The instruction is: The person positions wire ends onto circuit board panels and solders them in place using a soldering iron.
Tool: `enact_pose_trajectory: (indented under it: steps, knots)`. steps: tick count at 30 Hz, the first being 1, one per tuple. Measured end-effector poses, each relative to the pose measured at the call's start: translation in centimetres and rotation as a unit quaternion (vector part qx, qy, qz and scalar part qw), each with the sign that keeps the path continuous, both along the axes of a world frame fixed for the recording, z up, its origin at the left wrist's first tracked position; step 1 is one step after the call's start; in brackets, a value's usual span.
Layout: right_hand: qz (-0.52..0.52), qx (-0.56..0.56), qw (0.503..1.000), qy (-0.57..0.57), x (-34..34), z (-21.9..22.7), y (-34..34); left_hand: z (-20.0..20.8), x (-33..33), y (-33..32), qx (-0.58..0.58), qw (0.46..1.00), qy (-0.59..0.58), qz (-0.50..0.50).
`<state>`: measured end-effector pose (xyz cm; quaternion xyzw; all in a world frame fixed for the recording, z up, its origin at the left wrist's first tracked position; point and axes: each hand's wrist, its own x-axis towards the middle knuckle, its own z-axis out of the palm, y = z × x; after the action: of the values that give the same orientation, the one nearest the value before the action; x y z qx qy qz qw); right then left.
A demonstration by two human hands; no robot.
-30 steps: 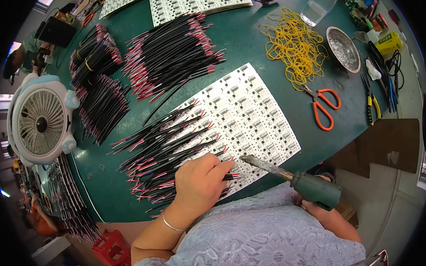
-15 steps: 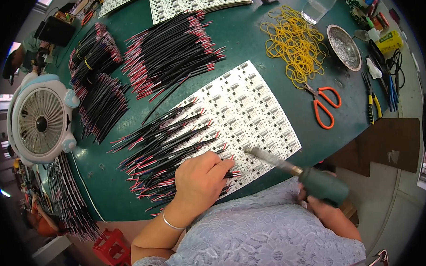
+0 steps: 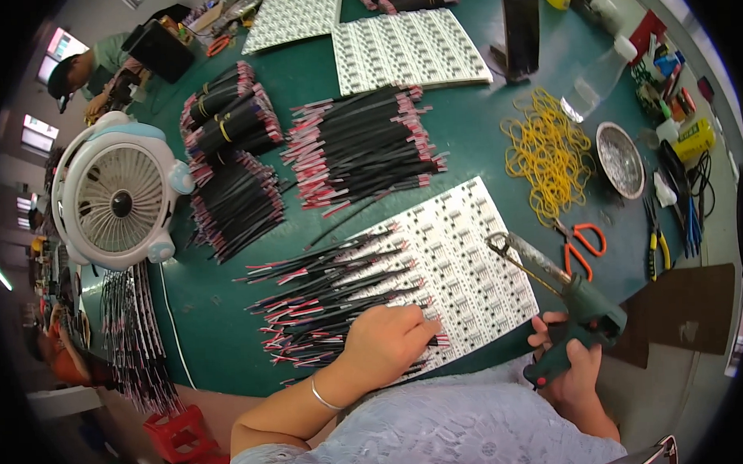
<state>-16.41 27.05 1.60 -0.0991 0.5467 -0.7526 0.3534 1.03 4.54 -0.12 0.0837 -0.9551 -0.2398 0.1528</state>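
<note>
A white circuit board panel (image 3: 480,236) with rows of small black parts lies tilted on the green table. Black wires (image 3: 333,303) with red and white bared ends stretch across its left half. My left hand (image 3: 385,339) rests over the nearest wires, thumb and fingers pinched on a wire by the board's near edge; the fingers partly hide it. In my right hand (image 3: 574,370) is a green soldering gun (image 3: 593,310), held by its grip. Its long metal barrel points up and left, and the tip is over the panel's right side, apart from the wires.
Wire bundles (image 3: 360,150) and a fan (image 3: 117,200) stand left and beyond. Yellow rubber bands (image 3: 549,156), a metal bowl (image 3: 620,159), orange-handled cutters (image 3: 583,249) and a phone (image 3: 521,30) lie to the right. More panels (image 3: 410,51) are stacked at the back. A person (image 3: 75,75) sits far left.
The soldering gun has moved right, away from the wire ends, and its grip now shows. My left hand keeps its place on the wires. The whole view has shifted, showing more of the table's back.
</note>
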Motion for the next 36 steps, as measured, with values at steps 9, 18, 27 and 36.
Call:
enact_pose_trajectory:
  steps: [9,18,27,36]
  knots:
    - [-0.062,-0.03,0.997,0.027,-1.0,0.1,0.0,0.9,-0.1,-1.1,0.037,0.998,0.011,-0.043]
    - [-0.098,0.016,0.978,0.183,-4.9,-0.5,3.0,5.9,0.7,0.5,0.044,0.995,0.012,0.085]
    - [0.116,0.047,0.991,0.051,1.1,-1.8,4.9,1.6,0.4,2.5,0.013,0.996,-0.041,0.076]
    - [0.27,0.121,0.907,0.301,-0.2,-0.2,5.6,0.5,0.6,3.0,-0.051,0.997,-0.009,0.051]
